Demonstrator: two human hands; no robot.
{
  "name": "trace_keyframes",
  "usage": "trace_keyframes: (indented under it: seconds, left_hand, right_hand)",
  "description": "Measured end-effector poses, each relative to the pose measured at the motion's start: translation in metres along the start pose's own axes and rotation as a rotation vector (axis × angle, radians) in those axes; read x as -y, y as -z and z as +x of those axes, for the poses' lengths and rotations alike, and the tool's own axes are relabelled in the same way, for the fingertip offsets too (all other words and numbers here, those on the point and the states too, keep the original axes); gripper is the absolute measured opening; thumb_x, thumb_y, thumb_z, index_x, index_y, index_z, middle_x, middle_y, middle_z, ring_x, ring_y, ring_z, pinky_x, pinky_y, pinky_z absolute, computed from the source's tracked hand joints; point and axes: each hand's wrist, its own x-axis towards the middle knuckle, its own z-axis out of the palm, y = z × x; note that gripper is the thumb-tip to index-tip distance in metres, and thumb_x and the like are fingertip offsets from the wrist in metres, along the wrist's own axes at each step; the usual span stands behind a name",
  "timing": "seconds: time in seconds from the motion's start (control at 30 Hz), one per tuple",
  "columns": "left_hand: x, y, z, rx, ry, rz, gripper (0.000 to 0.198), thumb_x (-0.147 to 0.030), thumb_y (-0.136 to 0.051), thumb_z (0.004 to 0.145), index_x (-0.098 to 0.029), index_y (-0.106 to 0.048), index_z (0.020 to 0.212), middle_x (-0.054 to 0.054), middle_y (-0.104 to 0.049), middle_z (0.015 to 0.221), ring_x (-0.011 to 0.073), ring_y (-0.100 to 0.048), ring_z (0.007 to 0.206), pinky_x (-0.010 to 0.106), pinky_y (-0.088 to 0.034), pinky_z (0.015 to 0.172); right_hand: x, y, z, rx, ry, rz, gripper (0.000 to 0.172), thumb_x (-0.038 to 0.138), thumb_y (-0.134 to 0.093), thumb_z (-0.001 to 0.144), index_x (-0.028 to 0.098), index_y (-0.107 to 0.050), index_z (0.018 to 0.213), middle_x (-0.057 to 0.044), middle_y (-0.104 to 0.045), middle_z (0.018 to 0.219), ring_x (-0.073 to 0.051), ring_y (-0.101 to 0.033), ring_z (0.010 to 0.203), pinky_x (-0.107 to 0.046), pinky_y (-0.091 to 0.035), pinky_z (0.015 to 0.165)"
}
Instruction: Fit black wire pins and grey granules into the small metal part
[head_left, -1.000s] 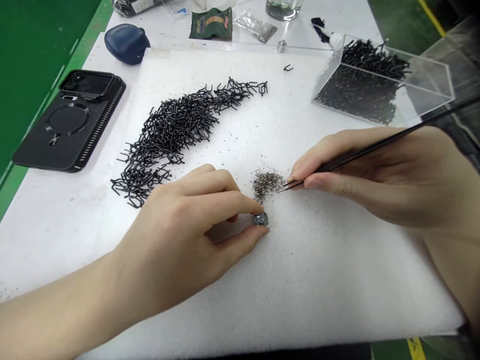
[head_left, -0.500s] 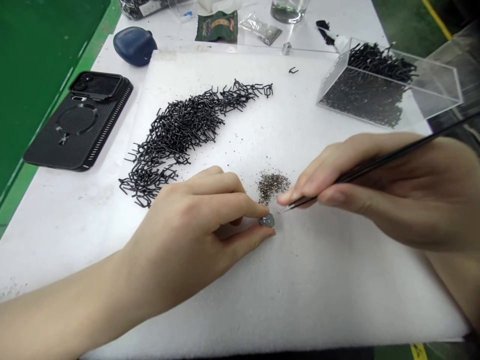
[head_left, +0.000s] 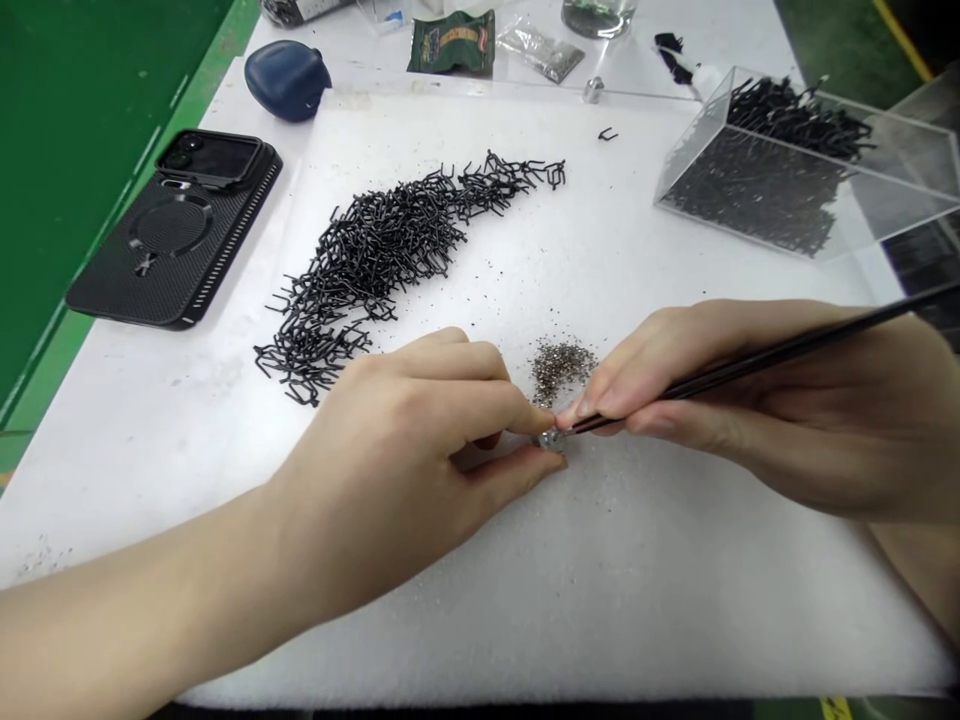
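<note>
Small metal piece (head_left: 551, 441) between left fingers (head_left: 495, 395)

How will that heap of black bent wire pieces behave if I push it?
The black bent wire pieces look stiff, since each keeps sharp corners. Their hooked ends interlock across the heap, so a push will probably drag neighbours along rather than move one alone. Their bent shape suggests they are unlikely to roll.
</note>
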Motion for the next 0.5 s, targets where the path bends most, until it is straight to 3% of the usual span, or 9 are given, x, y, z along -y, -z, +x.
trace_keyframes:
  seconds: [0.5]
  left_hand:
    - [0.001, -0.0003, -0.0007, 0.002, 0.002, 0.005, 0.004, -0.016, -0.084, 0.088, -0.016, -0.085, 0.092, -0.002, -0.07, 0.075, 0.0108, -0.065, 0.074, 0.022, -0.048, 0.063]
  right_hand:
    - [-0.0038, 0.0008, -0.0009, -0.012, 0.024, 0.011, 0.018, 0.017, -0.078, 0.093, 0.031, -0.081, 0.104, -0.001, -0.083, 0.1, -0.022, -0.08, 0.092, -0.03, -0.065, 0.071]
